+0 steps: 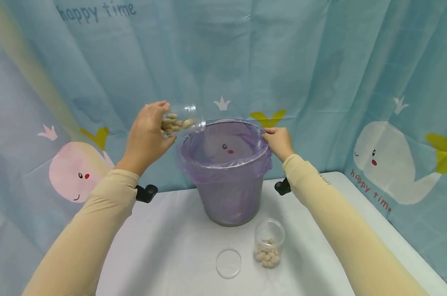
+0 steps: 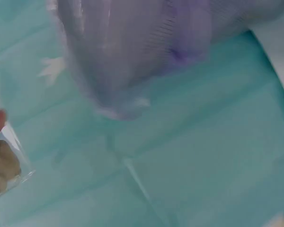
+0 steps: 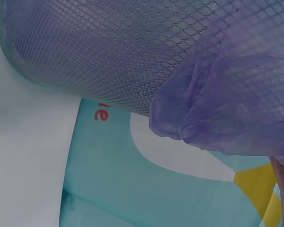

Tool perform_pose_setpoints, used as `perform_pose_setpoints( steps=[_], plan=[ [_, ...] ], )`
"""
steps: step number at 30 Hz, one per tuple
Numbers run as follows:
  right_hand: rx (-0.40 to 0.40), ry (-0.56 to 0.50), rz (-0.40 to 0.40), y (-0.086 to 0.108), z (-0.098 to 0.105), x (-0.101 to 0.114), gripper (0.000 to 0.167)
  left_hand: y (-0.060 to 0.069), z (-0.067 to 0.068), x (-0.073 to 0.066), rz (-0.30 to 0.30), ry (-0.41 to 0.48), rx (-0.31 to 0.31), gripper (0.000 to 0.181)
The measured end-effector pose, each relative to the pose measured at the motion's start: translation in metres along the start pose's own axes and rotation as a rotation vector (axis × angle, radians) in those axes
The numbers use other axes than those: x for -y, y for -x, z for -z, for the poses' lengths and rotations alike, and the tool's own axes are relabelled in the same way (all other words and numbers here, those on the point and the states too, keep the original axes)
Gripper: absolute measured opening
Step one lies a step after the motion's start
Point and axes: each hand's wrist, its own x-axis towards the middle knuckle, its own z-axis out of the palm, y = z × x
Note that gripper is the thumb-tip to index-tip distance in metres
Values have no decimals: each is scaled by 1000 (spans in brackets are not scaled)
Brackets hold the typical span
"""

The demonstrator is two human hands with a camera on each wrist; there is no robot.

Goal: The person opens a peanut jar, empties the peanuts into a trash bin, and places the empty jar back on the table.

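My left hand (image 1: 145, 133) grips a clear plastic jar (image 1: 191, 109) lying on its side in the air. Its mouth points right, just beyond the left rim of a mesh trash bin (image 1: 228, 201). Tan peanuts (image 1: 171, 123) lie along the jar's lower side; some also show at the left edge of the left wrist view. A translucent purple bag (image 1: 227, 174) lines the bin and folds over its rim. On the right, my right hand (image 1: 279, 142) pinches the bin's rim and the bag; in the right wrist view only part of this hand shows.
On the white table (image 1: 171, 255), a second clear jar (image 1: 269, 234) stands upright, partly filled with tan nuts (image 1: 267, 255). A round clear lid (image 1: 228, 263) lies to its left. A blue curtain (image 1: 301, 61) with whale prints hangs behind the bin.
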Motion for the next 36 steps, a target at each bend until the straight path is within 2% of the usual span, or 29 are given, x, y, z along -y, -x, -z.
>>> perform_pose_setpoints(
  steps=[5,7,9,11,13,18,20,23,25,27,31,33,36],
  plan=[
    [-6,-5,6,0,-1,0,38,4,-8,-2,-63,-11,97,66],
    [-6,-10,8,0,0,0,38,5,-9,-3,-58,-16,81,67],
    [-8,-9,10,0,1,0,38,3,-8,-3,-42,-20,29,66],
    [-9,-2,11,-1,2,0,38,0,-9,-3,-48,-22,9,62],
    [-14,3,9,-1,3,0,38,0,-10,-3,-63,-27,15,62],
    [-15,1,3,-1,1,0,37,3,-14,-4,-106,-32,93,64],
    [-11,-3,2,-1,1,0,37,3,-13,-5,-101,-32,82,62],
    [-18,-7,3,-1,1,0,37,0,-10,-6,-68,-28,25,63],
    [-25,2,9,-2,1,0,36,-2,-9,-6,-67,-24,10,62],
    [-31,14,14,-1,1,0,36,-1,-9,-7,-74,-25,27,62],
    [-29,30,19,-1,0,1,37,3,-13,-8,-109,-30,102,59],
    [-25,25,18,-1,0,1,37,3,-15,-8,-105,-27,99,58],
    [-29,21,16,-1,1,0,37,1,-16,-9,-88,-26,50,59]
  ],
)
